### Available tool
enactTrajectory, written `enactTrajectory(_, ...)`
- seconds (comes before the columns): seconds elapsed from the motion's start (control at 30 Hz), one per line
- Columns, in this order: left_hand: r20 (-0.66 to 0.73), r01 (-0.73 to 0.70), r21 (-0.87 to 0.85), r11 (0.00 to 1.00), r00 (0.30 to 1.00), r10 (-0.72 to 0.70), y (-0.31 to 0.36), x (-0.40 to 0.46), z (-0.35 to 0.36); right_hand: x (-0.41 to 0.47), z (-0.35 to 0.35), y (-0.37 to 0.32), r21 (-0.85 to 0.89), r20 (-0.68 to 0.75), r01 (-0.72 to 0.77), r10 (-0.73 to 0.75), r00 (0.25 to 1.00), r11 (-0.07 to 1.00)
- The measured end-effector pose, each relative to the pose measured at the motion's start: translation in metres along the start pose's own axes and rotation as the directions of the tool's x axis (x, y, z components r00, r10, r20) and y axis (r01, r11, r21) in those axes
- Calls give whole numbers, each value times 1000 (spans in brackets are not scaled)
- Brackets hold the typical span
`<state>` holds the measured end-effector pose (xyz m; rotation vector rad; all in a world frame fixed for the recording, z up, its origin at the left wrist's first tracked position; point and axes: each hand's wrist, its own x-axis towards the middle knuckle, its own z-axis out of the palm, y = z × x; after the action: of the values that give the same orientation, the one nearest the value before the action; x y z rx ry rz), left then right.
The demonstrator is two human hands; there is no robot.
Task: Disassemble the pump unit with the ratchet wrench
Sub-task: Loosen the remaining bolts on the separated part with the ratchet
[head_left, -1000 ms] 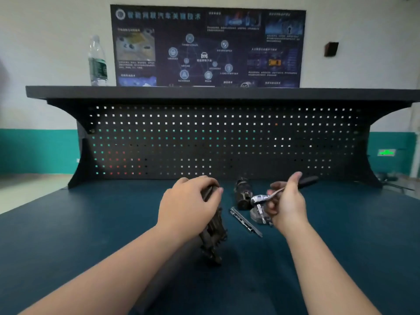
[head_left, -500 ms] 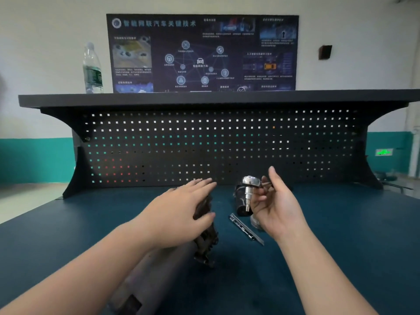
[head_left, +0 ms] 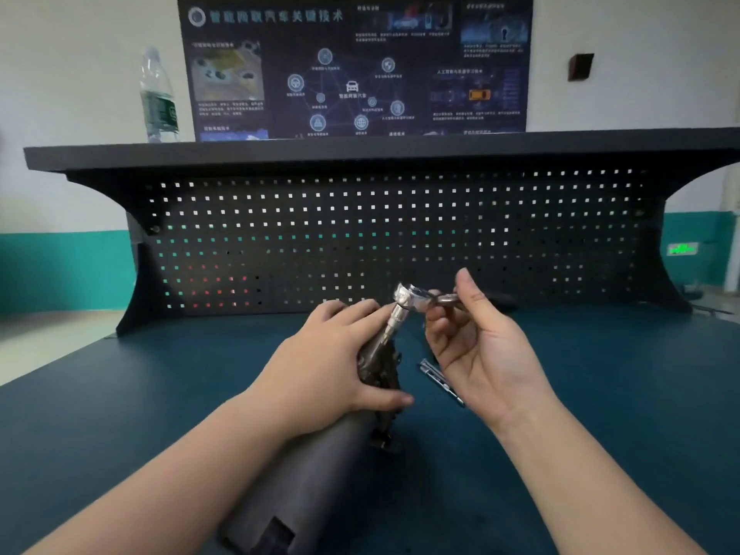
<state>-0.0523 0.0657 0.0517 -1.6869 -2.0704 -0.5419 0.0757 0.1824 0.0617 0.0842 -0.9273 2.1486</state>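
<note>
Head view: my left hand (head_left: 332,370) lies over the pump (head_left: 320,466), fingers spread and curled lightly round its upper metal end, thumb along the near side, pinning it to the bench (head_left: 120,414); the pump sits at the middle of the bench, its dark body running toward the front edge and its bracketed metal end pointing toward the back. My right hand (head_left: 476,354) is palm-up and mostly open, with only the thumb and fingertips pinching the ratchet (head_left: 412,298) by its shank just behind the head; the socket hangs down from the head and seems to sit on a fastener at the pump's top, though my left fingers hide the exact seat.

The pump looks heavy, stiff and cast, with sharp brackets; I judge it will not slide much, but could roll, so the hold belongs on the round body near the metal end. The ratchet is chrome and slick; a fuller grip farther out on the handle would give leverage.

A thin metal bar (head_left: 440,381) lies on the bench just right of the pump, partly under my right hand. The bench has a dark blue mat, a pegboard (head_left: 360,242) along its back edge and a shelf (head_left: 280,152) above carrying a bottle (head_left: 158,102) at the left; a poster (head_left: 356,66) hangs on the pale wall.
</note>
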Motion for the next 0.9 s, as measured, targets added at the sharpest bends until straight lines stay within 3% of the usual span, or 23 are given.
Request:
enactTrajectory(0.13,-114,157,62,986,982,-149,25,1,7,-1,1,7,-66,-3,77,-77,997,995)
enactTrajectory(0.27,-178,285,213,935,952,-249,52,14,18,2,-1,-1,-7,-106,163,-163,981,987)
enactTrajectory(0.43,-197,233,221,947,962,-191,45,14,20,7,-12,-9,-87,-140,187,-198,970,978)
enactTrajectory(0.57,-290,245,148,958,937,-194,36,10,18,10,-16,1,-141,-114,152,-168,979,978)
enactTrajectory(0.73,-264,215,49,975,945,-195,38,8,18,6,-12,4,-63,-36,181,-183,982,981)
enactTrajectory(0.9,-223,158,40,987,964,-145,40,7,15,1,-8,7,-206,9,244,-247,969,948)
